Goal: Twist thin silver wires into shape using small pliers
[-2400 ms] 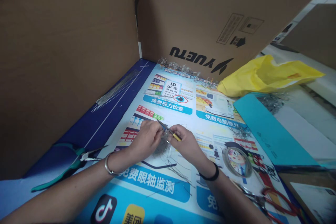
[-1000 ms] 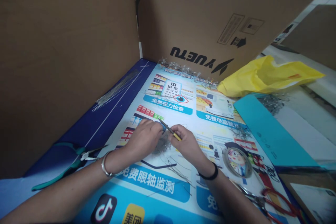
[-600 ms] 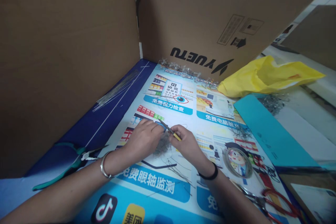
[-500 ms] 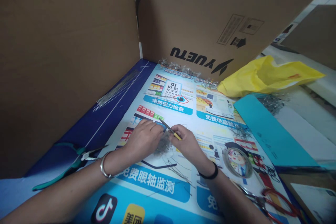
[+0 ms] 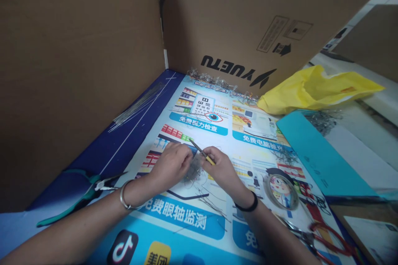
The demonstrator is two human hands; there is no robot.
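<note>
My right hand (image 5: 218, 165) is closed on a small tool with a yellow handle (image 5: 209, 159) and a dark pointed tip that slants up to the left. My left hand (image 5: 174, 162) is closed beside it, its fingers curled in; whatever they hold is hidden. Between and below the hands lies a tangle of thin wire (image 5: 194, 170) on the printed poster (image 5: 199, 198). Loose dark wire strands (image 5: 214, 205) spread below the tangle.
Green-handled pliers (image 5: 88, 192) lie at left, under my forearm. Straight wires (image 5: 137, 107) rest on the blue strip. Wire bits (image 5: 217, 80) line the cardboard wall (image 5: 224, 16). At right are a tape roll (image 5: 281, 190), red-handled scissors (image 5: 329, 236), a yellow bag (image 5: 311, 91) and a teal sheet (image 5: 326, 157).
My left hand's fingers have curled in more and drawn slightly left, away from the tool tip. My right hand, with the tool, has barely moved.
</note>
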